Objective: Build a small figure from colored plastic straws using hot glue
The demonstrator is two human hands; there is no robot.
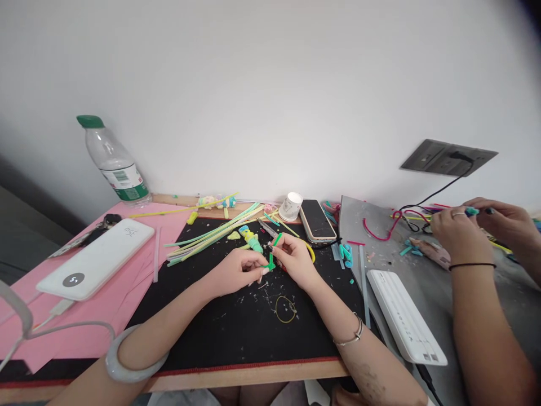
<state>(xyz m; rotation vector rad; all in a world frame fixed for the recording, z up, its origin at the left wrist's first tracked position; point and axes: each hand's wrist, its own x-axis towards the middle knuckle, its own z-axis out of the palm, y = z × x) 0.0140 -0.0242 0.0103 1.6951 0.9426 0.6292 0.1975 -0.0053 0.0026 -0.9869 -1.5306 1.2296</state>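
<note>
My left hand pinches the lower end of a bright green strip over the black mat. From the other side my right hand grips the strip's upper part, its fingers closed. The strip looks bent, and its exact kind is too small to make out. Just behind the hands lies a yellow and turquoise fuzzy piece, with scissors beside it, partly hidden. Long pale yellow and green fuzzy stems spread out to the left.
A white power bank rests on pink sheets at left, near a plastic bottle. Behind the mat are a paper cup and a phone. At right, another person's hands work above a second power bank.
</note>
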